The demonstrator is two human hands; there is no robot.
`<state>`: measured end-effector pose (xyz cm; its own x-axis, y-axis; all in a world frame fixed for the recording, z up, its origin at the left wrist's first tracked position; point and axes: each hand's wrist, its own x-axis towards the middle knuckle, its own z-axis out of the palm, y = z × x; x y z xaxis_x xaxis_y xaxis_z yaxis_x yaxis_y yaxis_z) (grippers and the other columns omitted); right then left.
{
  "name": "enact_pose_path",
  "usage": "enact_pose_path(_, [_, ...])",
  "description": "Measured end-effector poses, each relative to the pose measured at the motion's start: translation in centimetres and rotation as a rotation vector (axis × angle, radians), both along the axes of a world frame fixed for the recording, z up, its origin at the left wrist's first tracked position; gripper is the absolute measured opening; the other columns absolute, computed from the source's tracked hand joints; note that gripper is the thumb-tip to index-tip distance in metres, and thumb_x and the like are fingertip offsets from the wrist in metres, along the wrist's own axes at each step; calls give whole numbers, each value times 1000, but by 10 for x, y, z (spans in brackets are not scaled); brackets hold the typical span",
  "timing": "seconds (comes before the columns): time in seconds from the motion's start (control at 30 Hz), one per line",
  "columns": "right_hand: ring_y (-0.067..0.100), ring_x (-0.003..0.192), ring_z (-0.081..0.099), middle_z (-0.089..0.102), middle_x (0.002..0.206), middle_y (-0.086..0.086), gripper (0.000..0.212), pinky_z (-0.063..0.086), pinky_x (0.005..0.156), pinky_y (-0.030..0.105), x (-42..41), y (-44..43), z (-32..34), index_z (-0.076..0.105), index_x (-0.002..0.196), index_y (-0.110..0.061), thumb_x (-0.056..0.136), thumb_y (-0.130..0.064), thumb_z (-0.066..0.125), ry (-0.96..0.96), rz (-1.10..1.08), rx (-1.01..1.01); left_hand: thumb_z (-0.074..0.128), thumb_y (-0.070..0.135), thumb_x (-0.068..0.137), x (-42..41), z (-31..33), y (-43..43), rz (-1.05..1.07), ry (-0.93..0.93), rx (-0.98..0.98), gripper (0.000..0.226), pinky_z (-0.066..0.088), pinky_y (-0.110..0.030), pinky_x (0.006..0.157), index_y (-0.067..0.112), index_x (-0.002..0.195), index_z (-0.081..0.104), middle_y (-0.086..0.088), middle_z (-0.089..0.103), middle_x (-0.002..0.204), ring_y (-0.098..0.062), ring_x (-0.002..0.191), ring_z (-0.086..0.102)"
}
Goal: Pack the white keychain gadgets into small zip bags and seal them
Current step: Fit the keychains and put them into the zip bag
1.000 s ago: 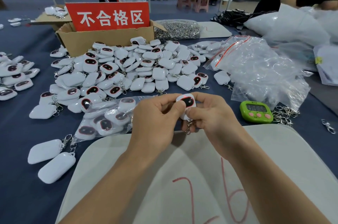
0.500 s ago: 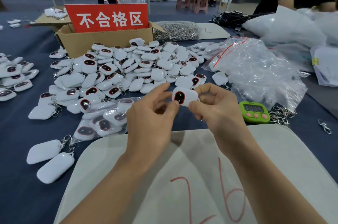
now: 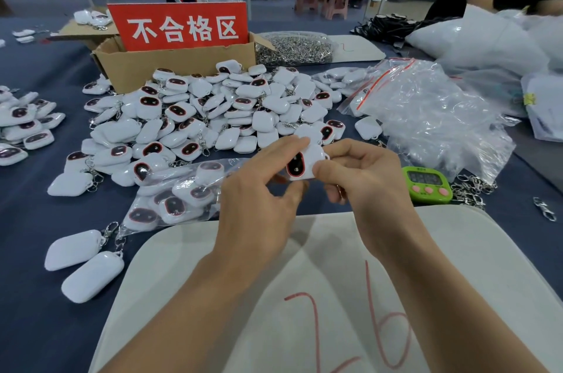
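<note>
Both hands meet above the far edge of a white mat (image 3: 189, 266) with "26" drawn on it in red. The right hand (image 3: 368, 181) pinches 1 white gadget (image 3: 307, 164): its thumb lies on the face beside the dark oval window and its curled fingers (image 3: 356, 156) close behind the gadget's body. The gadget is held off the desk (image 3: 27, 251), tilted, with the window toward the camera. The left hand (image 3: 259, 193) has its fingers loosely stretched. They lie along the gadget's upper left edge, and the thumb sits just below it; whether the thumb touches is hard to tell. Something small and metallic shows under the right hand's curled fingers, possibly the gadget's clasp.

Beyond the hands a large pile of gadgets (image 3: 213, 110) covers the blue desk, some face up and some face down. A clear zip bag (image 3: 179, 193) holding several gadgets lies left of the hands, its near end touching the mat's edge. 2 more gadgets (image 3: 82, 263) lie side by side at the lower left, face down with their clasps attached. A heap of empty zip bags (image 3: 432, 117) sits to the right, and a green timer (image 3: 426, 184) stands just in front of it, with loose clasps (image 3: 472, 187) beside it. Behind the pile stands a cardboard box (image 3: 170, 66) carrying a red sign (image 3: 179, 25), and next to it lies a bag of metal clasps (image 3: 295, 48).
</note>
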<state>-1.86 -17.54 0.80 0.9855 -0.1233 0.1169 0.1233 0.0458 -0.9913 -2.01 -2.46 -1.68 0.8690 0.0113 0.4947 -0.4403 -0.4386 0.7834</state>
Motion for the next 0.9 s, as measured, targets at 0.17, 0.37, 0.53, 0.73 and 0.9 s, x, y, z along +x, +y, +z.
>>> enact_pose_path(0.17, [17, 46, 43, 58, 57, 8, 6, 38, 48, 16, -1, -3, 4, 77, 84, -8, 88, -12, 74, -54, 30, 61, 67, 34, 97, -1, 0, -2, -66, -8, -30, 16, 46, -12, 74, 35, 112, 75, 23, 70, 97, -1, 91, 65])
enact_pose_path(0.37, [18, 48, 40, 61, 60, 11, 20, 36, 48, 21, -1, -2, 2, 74, 87, -3, 77, -21, 72, 33, 113, 12, 63, 54, 91, -1, 4, -1, -30, 42, -238, 23, 57, -33, 67, 41, 107, 74, 11, 73, 79, -12, 70, 67])
enact_pose_path(0.53, [17, 45, 34, 53, 57, 13, 16, 27, 48, 25, 4, -2, -3, 71, 70, -7, 85, -14, 69, 174, 81, 87, 83, 34, 76, -1, 2, -1, -38, 89, -183, 51, 54, -18, 73, 47, 122, 67, 19, 74, 91, -9, 81, 70])
enact_pose_path(0.73, [19, 44, 32, 54, 53, 11, 26, 25, 44, 26, 6, 1, -6, 76, 65, -13, 90, -15, 67, 251, 39, 114, 85, 19, 78, -1, 1, 1, 24, 12, -54, 54, 43, -3, 76, 45, 122, 69, 33, 68, 102, 3, 89, 65])
enact_pose_path(0.9, [16, 55, 49, 64, 65, 6, 19, 39, 50, 21, 6, 2, -7, 79, 79, -14, 92, -17, 65, 87, -21, 20, 76, 42, 87, 0, 1, 2, 91, -4, -47, 10, 39, -14, 62, 40, 97, 75, 23, 68, 82, -5, 70, 56])
